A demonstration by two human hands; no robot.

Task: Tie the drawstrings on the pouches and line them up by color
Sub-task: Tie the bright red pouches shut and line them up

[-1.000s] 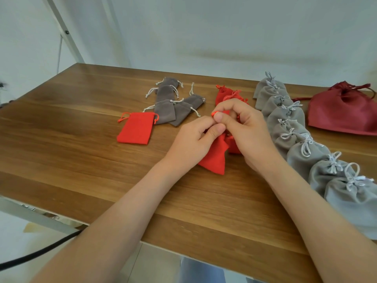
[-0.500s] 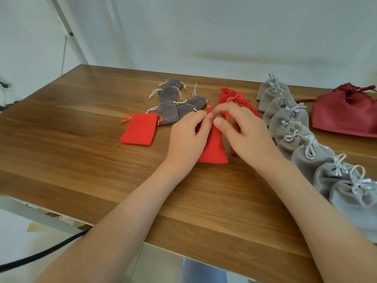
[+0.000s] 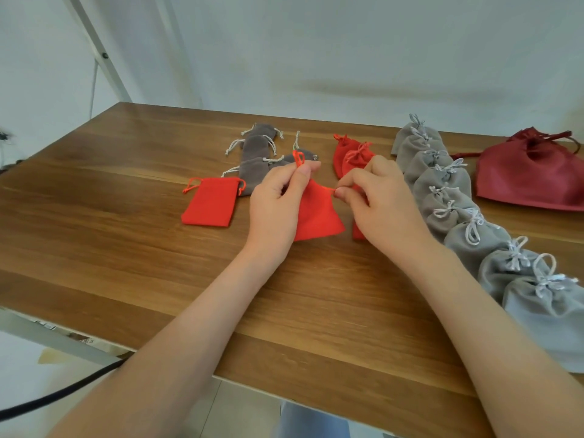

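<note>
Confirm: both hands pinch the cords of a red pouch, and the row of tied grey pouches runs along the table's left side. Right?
Wrong side. The head view shows the row of tied grey pouches along the table's right side, not the left. The rest stands: the left hand and right hand each pinch a cord of the red pouch.

A wooden table (image 3: 126, 248) carries a flat red pouch (image 3: 210, 203) at left, untied dark grey pouches (image 3: 257, 150) just behind it, tied red pouches (image 3: 350, 156) mid-table, an overlapping row of tied light grey pouches (image 3: 442, 181) at right, a maroon bag (image 3: 531, 175) beyond
</note>
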